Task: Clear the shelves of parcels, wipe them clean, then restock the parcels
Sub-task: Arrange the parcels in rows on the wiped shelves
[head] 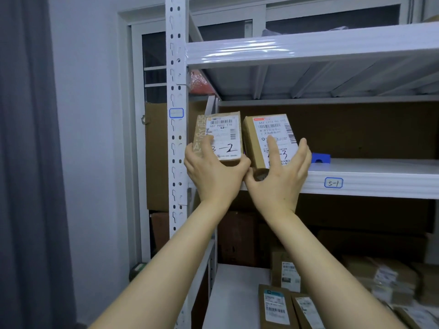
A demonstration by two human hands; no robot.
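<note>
Left hand: raised to the left end of the middle shelf, it grips the left parcel low down, thumb at the lower right corner, fingers wrapped round the left edge, one fingertip on the label.
Right hand: it holds the right parcel from below and from the sides, thumb tucked under the lower left corner, index finger lying straight up the label, the other fingers spread along the right edge.
Left parcel: small brown carton standing upright with its white shipping label facing the camera, "3-2" handwritten on it.
Right parcel: similar brown carton just beside the first and slightly tilted, with a handwritten mark ending in "3" partly hidden by the index finger.
Contact with shelf: the hands hide both parcels' bottom edges, so whether they rest on the board cannot be told.
Middle shelf: white board with a blue-framed tag reading "5-1" on its front edge.
Blue object: sits on the middle shelf just behind the right hand.
Upper shelf: white, its front edge wrapped in clear film.
Lower shelf: carries several labelled parcels, some lying flat, those at the right blurred.
Upright post: white perforated steel, just left of the left hand.
Curtain: grey, at the far left.
</note>
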